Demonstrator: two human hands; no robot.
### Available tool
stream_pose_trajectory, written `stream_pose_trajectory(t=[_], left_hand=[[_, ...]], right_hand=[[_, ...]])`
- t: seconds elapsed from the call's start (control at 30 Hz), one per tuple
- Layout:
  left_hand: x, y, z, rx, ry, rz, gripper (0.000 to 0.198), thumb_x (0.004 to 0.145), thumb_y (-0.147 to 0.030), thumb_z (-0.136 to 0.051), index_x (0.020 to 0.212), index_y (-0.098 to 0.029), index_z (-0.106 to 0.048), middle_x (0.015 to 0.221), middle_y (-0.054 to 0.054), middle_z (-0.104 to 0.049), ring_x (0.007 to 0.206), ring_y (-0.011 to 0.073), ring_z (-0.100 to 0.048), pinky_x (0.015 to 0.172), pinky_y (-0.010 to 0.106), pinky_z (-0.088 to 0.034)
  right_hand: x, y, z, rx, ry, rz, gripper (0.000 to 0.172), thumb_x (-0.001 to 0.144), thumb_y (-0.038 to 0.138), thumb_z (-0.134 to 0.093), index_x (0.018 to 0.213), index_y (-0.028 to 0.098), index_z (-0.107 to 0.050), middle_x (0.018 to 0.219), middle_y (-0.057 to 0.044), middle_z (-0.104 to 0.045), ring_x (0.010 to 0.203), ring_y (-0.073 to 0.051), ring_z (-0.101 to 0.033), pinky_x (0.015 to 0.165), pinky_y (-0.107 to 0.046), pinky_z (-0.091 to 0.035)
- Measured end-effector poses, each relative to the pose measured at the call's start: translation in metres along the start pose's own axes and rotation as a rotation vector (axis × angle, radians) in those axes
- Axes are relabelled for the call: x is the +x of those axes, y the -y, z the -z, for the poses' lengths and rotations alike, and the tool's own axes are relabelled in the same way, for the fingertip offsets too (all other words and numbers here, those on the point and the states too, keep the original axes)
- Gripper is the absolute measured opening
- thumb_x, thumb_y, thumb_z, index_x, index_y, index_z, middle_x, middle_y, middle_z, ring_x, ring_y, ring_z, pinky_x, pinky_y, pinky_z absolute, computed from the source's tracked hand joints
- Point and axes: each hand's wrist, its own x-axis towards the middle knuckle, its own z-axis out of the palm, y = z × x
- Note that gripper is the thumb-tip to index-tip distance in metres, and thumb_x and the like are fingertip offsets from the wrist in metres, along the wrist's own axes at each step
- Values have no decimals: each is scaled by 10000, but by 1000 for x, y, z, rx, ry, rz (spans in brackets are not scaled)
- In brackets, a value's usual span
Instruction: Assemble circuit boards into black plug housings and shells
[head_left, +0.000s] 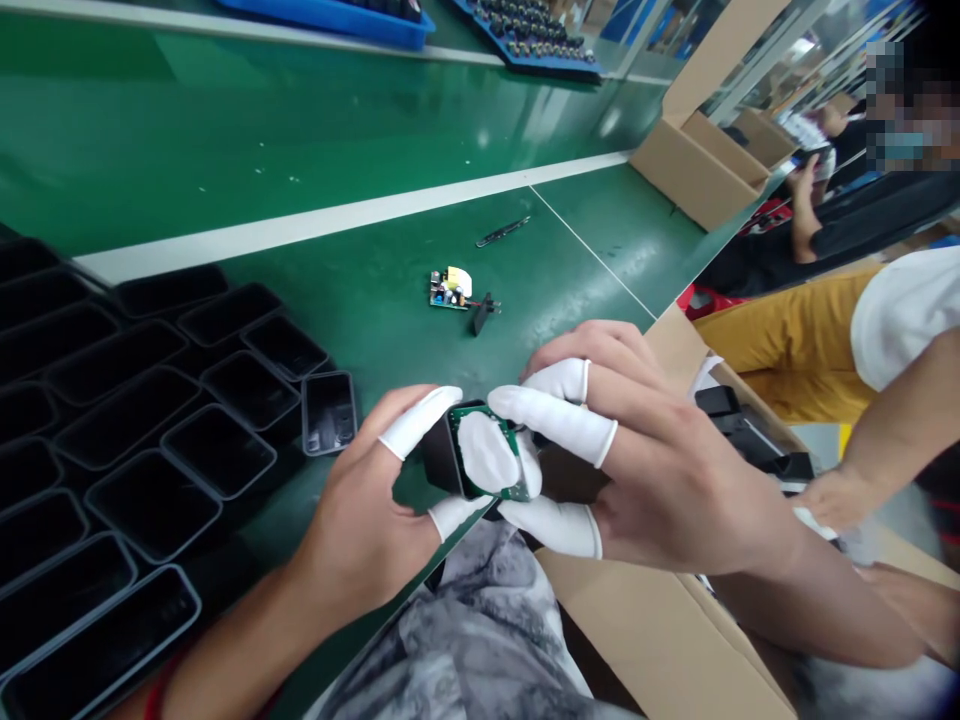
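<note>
- Black plastic housing [444,452] with a green circuit board [501,462] sitting in its open mouth is held just above the near edge of the green desk [360,290]; its opening faces right and slightly up, and its long axis runs roughly left to right, toward the right hand.
- The left hand [375,520] grips the housing from the left, thumb on top and a finger under it, both in white finger cots.
- The right hand [637,470] presses cot-covered fingertips [555,420] onto the board, closed around that end of the housing.
- Left of the housing, rows of empty black shells [150,420] lie on the desk.
- Beyond the housing, farther up the desk, a loose circuit board with a yellow part [451,289] lies beside a small black piece [482,313].
- Right of the housing stands a cardboard box [675,630]; another person's hand [832,497] reaches over it.
</note>
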Motion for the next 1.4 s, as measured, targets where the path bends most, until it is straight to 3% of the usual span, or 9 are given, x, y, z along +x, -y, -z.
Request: stream_pose_trajectory(t=[0.1, 0.27, 0.4, 0.53, 0.87, 1.1, 1.4], left_hand=[[0, 1, 0, 11, 4, -37, 566, 786, -188, -740, 1306, -265, -527, 1274, 49, -600, 1118, 239, -638, 1028, 384, -532], [-1, 4, 0, -30, 8, -45, 627, 772, -156, -761, 1333, -272, -505, 1269, 72, -596, 1110, 252, -645, 998, 386, -556], [-1, 6, 0, -34, 1, -48, 646, 775, -153, -756, 1345, -315, -499, 1259, 46, -591, 1121, 236, -627, 1008, 369, -538], [-2, 7, -2, -8, -21, -42, 597, 779, -220, -752, 1318, -347, -528, 1232, 32, -611, 1090, 237, -643, 981, 371, -545], [-3, 7, -1, -27, -23, 14, 626, 755, -169, -750, 1307, -377, -540, 1218, 10, -619, 1072, 213, -650, 1009, 352, -520], [-3, 10, -1, -29, -30, -48, 690, 749, -145, -754, 1355, -380, -521, 1271, -15, -601, 1111, 182, -624, 1007, 274, -508], [-1, 7, -3, -23, -26, -16, 599, 780, -193, -744, 1315, -371, -542, 1222, -12, -616, 1072, 173, -637, 999, 284, -516]], right_hand=[[-1, 1, 0, -2, 24, -18, 292, 884, 254, -647, 1167, 197, -610, 935, -84, -636, 1050, -300, -602, 916, -528, -475], [-4, 3, 1, 2, 16, -51, 311, 851, 164, -616, 1155, 229, -605, 956, -68, -638, 1088, -285, -581, 960, -535, -463], [-3, 3, 1, -11, 38, -58, 89, 848, 135, -589, 865, 200, -647, 902, -78, -627, 1060, -277, -584, 968, -528, -449], [-2, 2, -1, 16, 39, -49, 87, 812, 117, -613, 749, 175, -625, 887, -93, -621, 1038, -282, -587, 955, -524, -439], [-2, 2, -1, 44, 17, -38, 135, 834, 93, -607, 708, 130, -640, 844, -117, -647, 1001, -297, -599, 934, -516, -420], [-2, 1, -4, 49, 8, -40, 181, 868, 71, -555, 724, 121, -653, 836, -115, -654, 1002, -284, -599, 927, -495, -425], [-4, 3, -5, 52, -14, -26, 214, 822, 31, -574, 636, 127, -620, 889, -132, -670, 1006, -281, -601, 924, -487, -429]])
